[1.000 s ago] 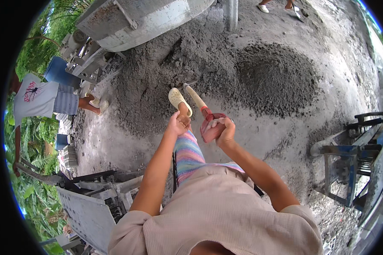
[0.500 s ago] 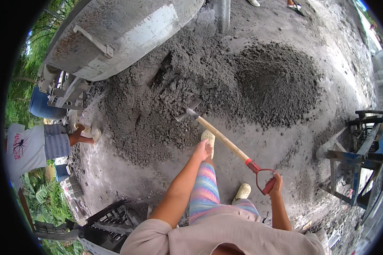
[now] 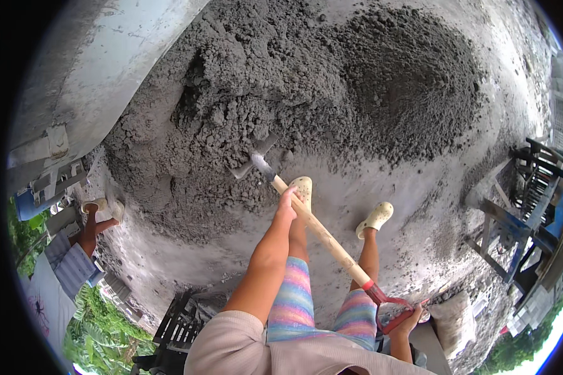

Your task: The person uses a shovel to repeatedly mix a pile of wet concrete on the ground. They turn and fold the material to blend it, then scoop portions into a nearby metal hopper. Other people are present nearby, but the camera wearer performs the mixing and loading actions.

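Steadily guide the shovel [image 3: 322, 233] by its red grip [image 3: 391, 325], held in your right hand [image 3: 408, 323]; your left hand [image 3: 286, 205] touches the shaft [image 3: 343, 255], its closure unclear, blade [image 3: 266, 144] and pile [image 3: 250, 87] just ahead.

At your left hand [image 3: 286, 205], the shaft [image 3: 331, 243] is showing smooth, matt wood; in your right hand [image 3: 409, 321], the grip [image 3: 396, 322] is looking smooth. Beyond your left hand, the blade [image 3: 259, 160] is showing dull metal, and the heap [image 3: 256, 81] is looking rough, crumbly and matt. Behind both hands, your shirt [image 3: 231, 344] is showing textured cloth.
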Demonstrator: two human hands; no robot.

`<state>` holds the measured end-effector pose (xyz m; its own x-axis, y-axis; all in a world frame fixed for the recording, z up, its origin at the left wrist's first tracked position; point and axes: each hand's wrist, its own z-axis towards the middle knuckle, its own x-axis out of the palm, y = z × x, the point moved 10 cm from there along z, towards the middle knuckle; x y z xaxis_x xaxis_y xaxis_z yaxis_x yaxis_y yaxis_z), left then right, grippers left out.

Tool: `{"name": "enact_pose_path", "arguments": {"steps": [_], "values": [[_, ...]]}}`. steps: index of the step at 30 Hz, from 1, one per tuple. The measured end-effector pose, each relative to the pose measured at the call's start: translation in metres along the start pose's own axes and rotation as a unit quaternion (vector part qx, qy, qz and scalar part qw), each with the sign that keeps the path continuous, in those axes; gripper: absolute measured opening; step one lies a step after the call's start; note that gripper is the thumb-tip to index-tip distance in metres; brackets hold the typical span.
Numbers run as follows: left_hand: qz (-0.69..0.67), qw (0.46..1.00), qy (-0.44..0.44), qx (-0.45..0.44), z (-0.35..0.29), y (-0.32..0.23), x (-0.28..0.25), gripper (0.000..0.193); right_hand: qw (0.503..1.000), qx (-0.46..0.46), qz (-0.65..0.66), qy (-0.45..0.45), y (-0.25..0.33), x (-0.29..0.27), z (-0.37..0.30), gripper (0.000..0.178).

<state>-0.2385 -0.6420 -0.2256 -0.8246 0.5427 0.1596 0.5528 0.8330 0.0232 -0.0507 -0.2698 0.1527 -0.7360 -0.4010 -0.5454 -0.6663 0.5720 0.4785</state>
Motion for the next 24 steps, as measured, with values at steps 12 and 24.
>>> {"name": "enact_pose_path", "arguments": {"steps": [12, 24], "values": [[0.062, 0.995, -0.058, 0.051, 0.024, 0.042, -0.014, 0.018, 0.998, 0.062, 0.011, -0.020, -0.071, -0.033, 0.160, 0.043], [0.119, 0.984, -0.130, 0.008, -0.005, 0.153, -0.016, 0.018, 0.993, 0.117, 0.005, -0.021, -0.024, -0.136, 0.196, 0.045]]}}
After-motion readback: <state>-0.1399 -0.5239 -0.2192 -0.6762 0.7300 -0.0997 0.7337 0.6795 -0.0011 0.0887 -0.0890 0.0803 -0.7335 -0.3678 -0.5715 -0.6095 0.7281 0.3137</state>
